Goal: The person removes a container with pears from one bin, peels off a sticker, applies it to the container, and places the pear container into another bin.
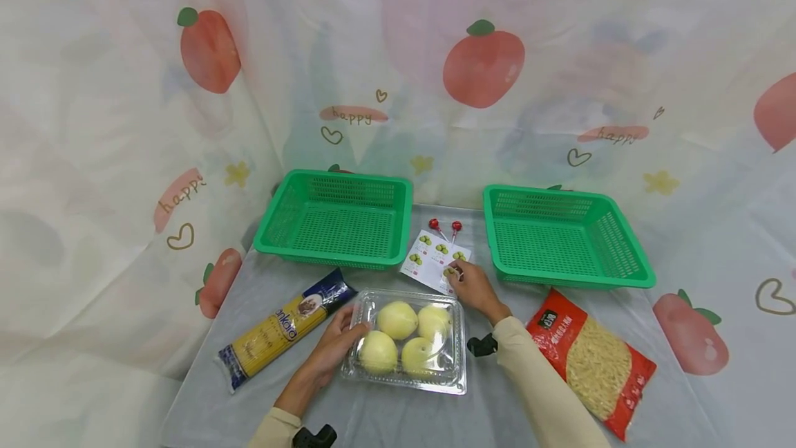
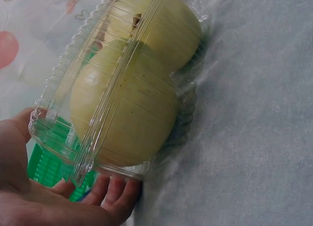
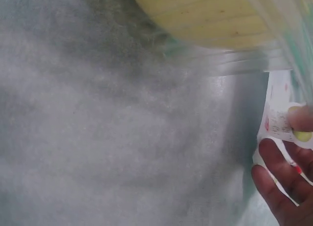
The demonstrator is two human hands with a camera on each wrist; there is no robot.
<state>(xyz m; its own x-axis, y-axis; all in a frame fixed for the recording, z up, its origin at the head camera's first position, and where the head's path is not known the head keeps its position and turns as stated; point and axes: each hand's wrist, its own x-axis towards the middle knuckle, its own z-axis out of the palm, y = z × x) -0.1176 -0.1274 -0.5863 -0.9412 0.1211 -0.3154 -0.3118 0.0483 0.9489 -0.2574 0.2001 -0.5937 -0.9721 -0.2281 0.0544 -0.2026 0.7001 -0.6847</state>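
Note:
A clear plastic fruit box (image 1: 457,368) holds several round, pale yellow-green fruits (image 2: 132,103). At its left end my left hand (image 1: 336,344) grips it, thumb at the lid's edge and fingers underneath. The left wrist view shows the box tilted. Beyond the box, a white sheet of fruit labels (image 1: 429,275) lies on the table. At the sheet's near right corner my right hand (image 1: 475,289) pinches a fruit label (image 3: 279,118) between thumb and fingers. Whether that label is apart from the sheet, I cannot tell.
Two green baskets stand at the back, one left (image 1: 336,261) and one right (image 1: 560,278). Between them lie two red lollipops (image 1: 457,226). A yellow-and-blue pasta pack (image 1: 282,330) lies on the left, a red bag of pale food pieces (image 1: 597,365) on the right.

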